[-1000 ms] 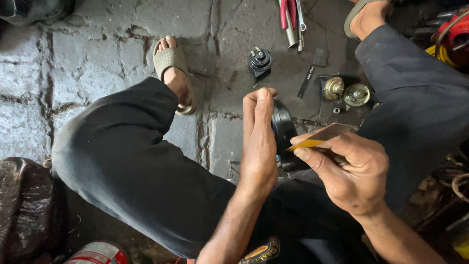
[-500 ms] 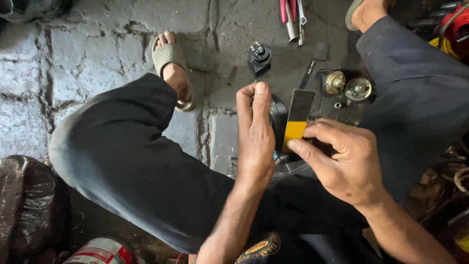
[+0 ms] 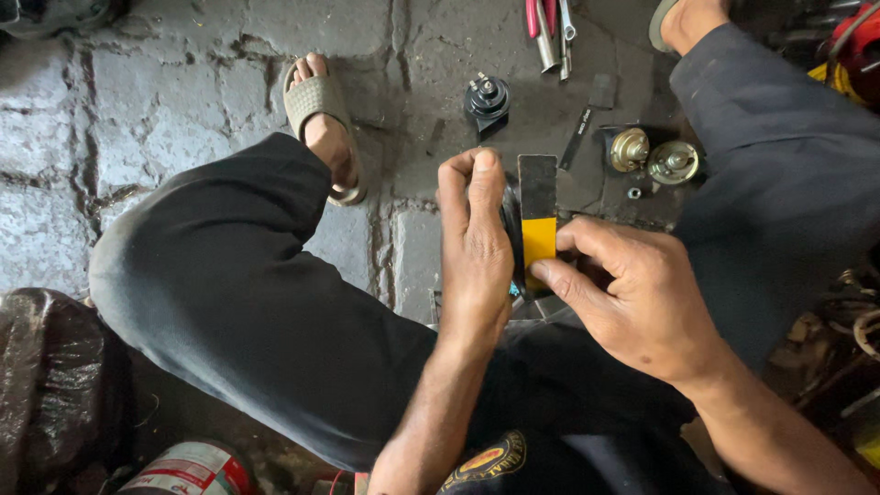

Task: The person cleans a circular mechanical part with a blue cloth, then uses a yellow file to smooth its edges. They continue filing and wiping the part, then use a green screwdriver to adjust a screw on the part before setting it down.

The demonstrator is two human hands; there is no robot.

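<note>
My left hand (image 3: 475,240) grips a round black part (image 3: 511,229) on edge, between my knees; only a sliver of it shows past the fingers. My right hand (image 3: 631,295) pinches a flat strip, grey at the top and yellow at the bottom (image 3: 538,213), and holds it upright against the black part. My legs in dark trousers (image 3: 238,293) spread to either side, and my sandalled foot (image 3: 323,119) rests on the stone floor.
On the stone floor ahead lie a small black round horn-like part (image 3: 487,98), two brass-coloured discs (image 3: 653,156), a small nut (image 3: 633,193), a dark flat strip (image 3: 577,137) and red-handled pliers (image 3: 543,20). A red and white can (image 3: 188,469) sits at lower left.
My right hand has turned the strip from lying nearly flat to standing upright against the black part, so its grey and yellow face now shows. My left hand has stayed in place.
</note>
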